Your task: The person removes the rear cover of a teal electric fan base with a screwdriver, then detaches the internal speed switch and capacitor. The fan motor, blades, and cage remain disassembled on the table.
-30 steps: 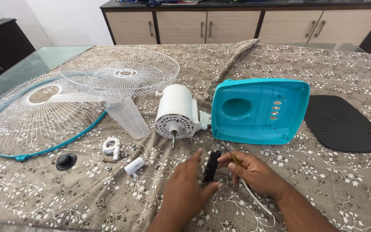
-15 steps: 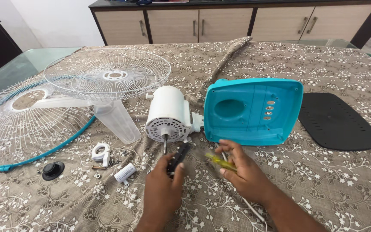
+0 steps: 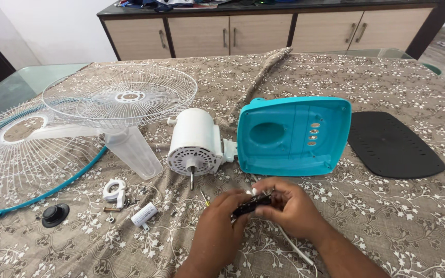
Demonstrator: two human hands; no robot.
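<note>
While both hands meet low in the middle of the desk (image 3: 397, 216), they pinch a small black switch block (image 3: 251, 204) between them. Left hand (image 3: 217, 226) has its fingers curled shut around the block's near end, right hand (image 3: 289, 206) closes over the far end, thumb on top. Something thin and yellowish (image 3: 205, 198) pokes out at about 10 o'clock from the hands, maybe a screwdriver tip, hard to tell. White cable (image 3: 294, 247) trails off at 5 o'clock. At 12 o'clock sits the teal base cover (image 3: 294, 149), white motor (image 3: 194, 141) at 11, black plate (image 3: 392, 146) at 2. Fan guards (image 3: 119, 95) and a small white capacitor (image 3: 144, 214) lie out at 9 to 10.
</note>
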